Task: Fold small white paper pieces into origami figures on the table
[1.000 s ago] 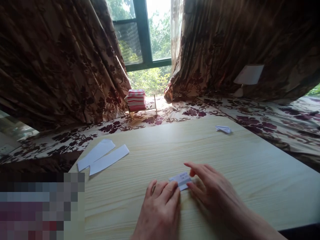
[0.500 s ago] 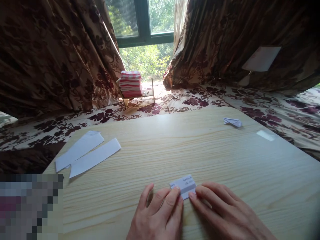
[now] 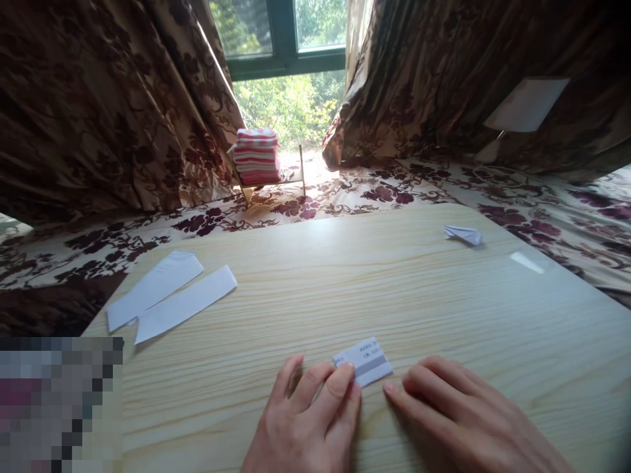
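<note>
A small folded piece of paper (image 3: 373, 360) lies on the table near the front, with printed characters and a grey band on its upper face. My left hand (image 3: 308, 410) pins its left end, the index fingertip on top and the thumb at the near edge. Just off the paper's lower right corner, my right hand (image 3: 444, 401) rests on the tabletop with its fingers stretched out and nothing in them. Two long white paper strips (image 3: 187, 303) lie at the left side of the table, partly overlapping.
A folded white paper piece (image 3: 463, 234) sits at the table's far right. Behind the wooden table (image 3: 296, 276), a stack of red-and-white cloths (image 3: 256, 156) stands on a small rack. Farther right is a lamp (image 3: 527, 105). A pixelated patch covers the lower left corner.
My right hand has drawn off the paper to the right, uncovering its right corner. My left hand stays on the paper. The view has tilted slightly down.
</note>
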A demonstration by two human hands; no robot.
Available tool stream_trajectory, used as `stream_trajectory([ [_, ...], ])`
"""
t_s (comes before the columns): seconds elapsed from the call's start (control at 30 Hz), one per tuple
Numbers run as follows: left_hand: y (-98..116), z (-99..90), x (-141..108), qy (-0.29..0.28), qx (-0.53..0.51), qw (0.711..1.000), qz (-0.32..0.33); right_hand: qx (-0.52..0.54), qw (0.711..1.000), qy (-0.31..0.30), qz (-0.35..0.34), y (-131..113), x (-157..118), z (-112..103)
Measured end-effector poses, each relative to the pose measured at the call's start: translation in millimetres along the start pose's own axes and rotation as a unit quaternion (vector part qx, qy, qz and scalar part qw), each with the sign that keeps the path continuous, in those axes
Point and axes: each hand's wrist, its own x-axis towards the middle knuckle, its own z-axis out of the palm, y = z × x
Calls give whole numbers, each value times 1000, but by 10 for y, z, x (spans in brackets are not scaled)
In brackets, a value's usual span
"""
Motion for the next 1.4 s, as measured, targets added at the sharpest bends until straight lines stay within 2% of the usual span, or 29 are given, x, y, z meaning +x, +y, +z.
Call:
stream_trajectory([
  [0.1, -19, -9, 0, -6, 4, 1000, 9, -23, 999, 21, -6, 66, 42, -21],
  [0.17, -27, -9, -5, -17, 0, 1000, 11, -44, 997, 61, -28, 64, 102, -2],
  [0.37, 10, 8, -18, -29, -3, 999, -13, -61, 991, 114, -34, -76, 204, 108],
  [0.53, 28, 4, -49, -45, 5, 999, -15, -54, 993, 100, -32, -67, 116, 156],
  [0.6, 16, -8, -55, -27, -2, 999, -16, -52, 993, 98, -32, -26, 86, 126],
  [0.67, -1, -18, -58, -1, -8, 1000, -17, -45, 996, 69, -27, 19, 92, 62],
  [0.77, -29, -25, -62, 17, -6, 1000, -6, -23, 999, 43, 14, 57, 177, -28],
  [0.93, -57, -58, -64, -22, 4, 1000, 9, -46, 998, 32, -12, -1, 333, 43],
  [1.07, -48, -120, -24, -49, -4, 999, -2, -35, 999, 12, 15, 21, 311, 82],
  [1.27, -41, -111, -18, -35, 6, 999, 11, -67, 994, 34, 79, 127, 371, -53],
  [1.4, -41, 2, -103, -13, -23, 1000, -15, -89, 994, 44, 42, 11, 415, 8],
])
